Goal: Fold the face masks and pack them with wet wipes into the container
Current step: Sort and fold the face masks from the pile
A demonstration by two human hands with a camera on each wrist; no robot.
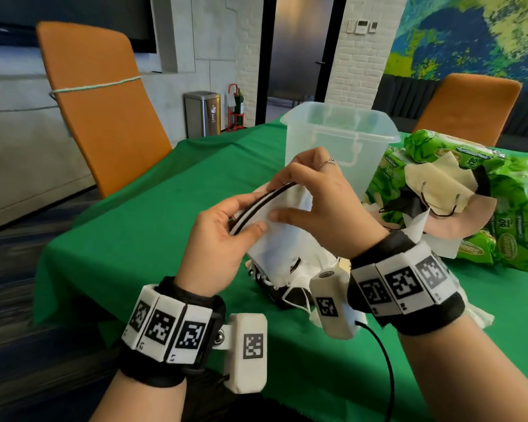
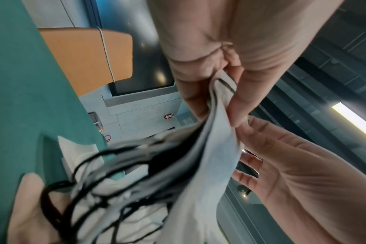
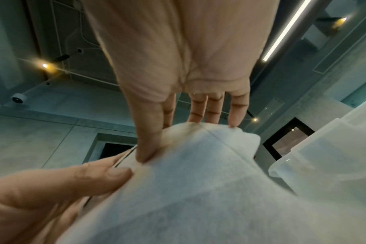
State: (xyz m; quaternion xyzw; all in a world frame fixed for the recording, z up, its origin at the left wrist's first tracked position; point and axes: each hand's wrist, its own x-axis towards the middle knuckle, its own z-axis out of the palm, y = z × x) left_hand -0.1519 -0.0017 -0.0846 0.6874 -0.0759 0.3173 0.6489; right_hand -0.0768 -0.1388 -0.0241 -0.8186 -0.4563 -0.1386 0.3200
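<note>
Your left hand (image 1: pixel 217 236) and right hand (image 1: pixel 317 205) both pinch the stacked masks (image 1: pixel 275 236), folded edge slanting up-right between them, above the surface (image 1: pixel 141 214).

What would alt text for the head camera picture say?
Two hands, left hand and right hand, hold a stack of white and black masks above a green table. Behind stand an empty clear container, and to its right green wipes packs with more masks on top.
</note>
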